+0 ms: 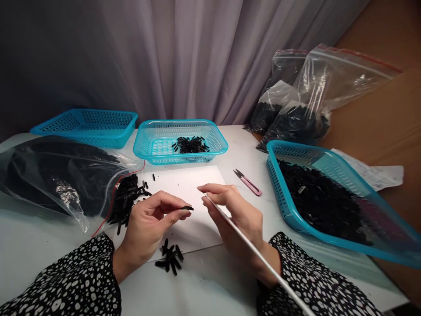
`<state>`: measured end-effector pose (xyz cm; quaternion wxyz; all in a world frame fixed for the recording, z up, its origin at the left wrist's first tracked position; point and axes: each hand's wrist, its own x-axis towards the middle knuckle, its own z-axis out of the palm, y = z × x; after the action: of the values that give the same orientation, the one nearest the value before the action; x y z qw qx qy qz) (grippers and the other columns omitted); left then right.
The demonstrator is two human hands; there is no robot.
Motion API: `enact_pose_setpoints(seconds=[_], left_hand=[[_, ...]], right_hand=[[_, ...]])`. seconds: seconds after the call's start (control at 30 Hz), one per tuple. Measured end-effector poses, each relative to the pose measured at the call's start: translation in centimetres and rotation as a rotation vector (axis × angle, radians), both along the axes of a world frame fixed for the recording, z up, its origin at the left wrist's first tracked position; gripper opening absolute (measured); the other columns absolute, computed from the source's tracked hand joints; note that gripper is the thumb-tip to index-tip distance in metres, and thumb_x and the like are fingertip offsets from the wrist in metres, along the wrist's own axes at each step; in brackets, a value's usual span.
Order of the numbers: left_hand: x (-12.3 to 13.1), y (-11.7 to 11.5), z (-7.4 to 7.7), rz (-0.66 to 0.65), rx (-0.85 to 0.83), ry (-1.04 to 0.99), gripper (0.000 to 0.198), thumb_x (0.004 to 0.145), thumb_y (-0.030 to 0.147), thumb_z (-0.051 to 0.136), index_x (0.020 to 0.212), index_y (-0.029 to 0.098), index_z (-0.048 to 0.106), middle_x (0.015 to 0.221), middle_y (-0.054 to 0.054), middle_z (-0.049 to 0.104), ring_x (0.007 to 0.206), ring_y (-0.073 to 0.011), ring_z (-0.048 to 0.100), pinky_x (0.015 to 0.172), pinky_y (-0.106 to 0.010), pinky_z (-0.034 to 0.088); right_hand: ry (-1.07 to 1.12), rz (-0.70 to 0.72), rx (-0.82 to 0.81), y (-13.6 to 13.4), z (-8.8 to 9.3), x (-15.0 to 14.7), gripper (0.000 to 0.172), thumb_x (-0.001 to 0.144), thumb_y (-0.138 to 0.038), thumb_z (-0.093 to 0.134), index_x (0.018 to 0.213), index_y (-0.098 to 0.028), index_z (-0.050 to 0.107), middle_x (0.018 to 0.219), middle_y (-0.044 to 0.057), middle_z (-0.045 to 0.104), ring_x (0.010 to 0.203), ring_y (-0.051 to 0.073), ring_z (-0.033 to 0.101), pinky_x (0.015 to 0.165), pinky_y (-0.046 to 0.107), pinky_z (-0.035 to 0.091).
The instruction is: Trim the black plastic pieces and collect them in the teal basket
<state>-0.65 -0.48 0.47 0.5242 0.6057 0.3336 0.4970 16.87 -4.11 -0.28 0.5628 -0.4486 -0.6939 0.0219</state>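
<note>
Nearest me, running off the bottom edge right of centre: one white cord or rod, its upper end pinched in my right hand. Frame centre: one black piece, gripped between thumb and fingers of my left hand, over a white sheet, not touching the white end. Step in hand, I judge: matching piece to white end; the next move calls for steady alignment, clear of the black pile at lower centre.
</note>
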Motion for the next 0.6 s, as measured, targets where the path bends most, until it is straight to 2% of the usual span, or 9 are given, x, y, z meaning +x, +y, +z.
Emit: enact_pose_setpoints(seconds=[0.1,0.2,0.3,0.4,0.6], left_hand=[[-0.01,0.09,-0.09,-0.016,0.002,-0.041,0.013,0.076,0.009,0.079,0.078,0.022,0.077,0.077,0.0,0.079,0.072,-0.0131,0.075,0.068,-0.019,0.063],[-0.05,0.23,-0.24,-0.031,0.019,-0.063,0.016,0.078,0.007,0.077,0.08,0.023,0.077,0.078,0.002,0.079,0.071,-0.0118,0.075,0.068,-0.018,0.063],[-0.05,0.4,-0.37,-0.041,0.039,-0.066,0.017,0.079,0.006,0.076,0.081,0.023,0.077,0.079,0.002,0.079,0.072,-0.0114,0.075,0.069,-0.018,0.063],[-0.01,0.58,-0.45,-0.031,0.063,-0.063,0.019,0.079,0.005,0.076,0.081,0.023,0.076,0.079,0.003,0.078,0.072,-0.0105,0.074,0.069,-0.016,0.062],[-0.02,0.65,-0.44,0.001,0.143,-0.007,0.019,0.075,0.005,0.078,0.079,0.023,0.076,0.074,0.003,0.076,0.071,-0.0099,0.072,0.068,-0.014,0.059]], right_hand=[[0.157,0.021,-0.128,-0.3,0.43,0.27,0.013,0.092,-0.012,0.062,0.083,-0.022,0.061,0.096,0.005,0.078,0.085,0.019,0.072,0.074,0.036,0.056],[0.219,0.096,-0.14,-0.7,0.32,0.31,0.012,0.09,-0.012,0.065,0.085,-0.022,0.063,0.098,0.004,0.078,0.084,0.018,0.073,0.078,0.038,0.056],[0.208,0.175,-0.138,-0.96,0.12,0.19,0.013,0.089,-0.009,0.068,0.087,-0.022,0.064,0.1,0.003,0.079,0.085,0.017,0.073,0.08,0.037,0.054],[0.16,0.251,-0.107,-0.97,0.24,0.03,0.012,0.088,-0.008,0.067,0.086,-0.019,0.065,0.097,0.005,0.079,0.084,0.018,0.072,0.075,0.036,0.054],[0.108,0.269,-0.079,-0.85,0.46,-0.13,0.011,0.087,-0.005,0.066,0.088,-0.016,0.065,0.093,0.01,0.077,0.08,0.019,0.071,0.07,0.035,0.054]])
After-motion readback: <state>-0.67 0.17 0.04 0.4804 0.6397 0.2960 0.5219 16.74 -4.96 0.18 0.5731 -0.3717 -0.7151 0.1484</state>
